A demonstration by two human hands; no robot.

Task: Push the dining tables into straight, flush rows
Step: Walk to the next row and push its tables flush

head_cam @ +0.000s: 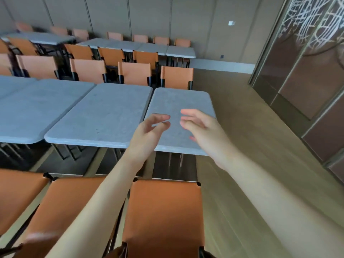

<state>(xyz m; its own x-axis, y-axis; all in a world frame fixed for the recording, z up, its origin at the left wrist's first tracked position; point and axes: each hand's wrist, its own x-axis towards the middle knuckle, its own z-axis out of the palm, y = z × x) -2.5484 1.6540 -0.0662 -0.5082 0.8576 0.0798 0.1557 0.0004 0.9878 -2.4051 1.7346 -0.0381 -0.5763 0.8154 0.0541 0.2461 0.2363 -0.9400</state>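
Observation:
A row of grey stone-look dining tables runs across the middle of the head view. The end table (178,101) at the right stands beside its neighbour (108,116) with a narrow gap between them, and its near edge sits a little closer to me. My left hand (149,131) hovers over the end table's near left part, fingers loosely curled, holding nothing. My right hand (201,127) hangs above the same table's near right part, fingers relaxed and empty. Whether either hand touches the tabletop I cannot tell.
Orange chair backs (163,216) stand right below me between my arms and the tables. More orange chairs (176,77) line the far side, with another table row (180,52) behind. Bare wood floor (251,127) lies to the right, bounded by brown panelled doors (307,81).

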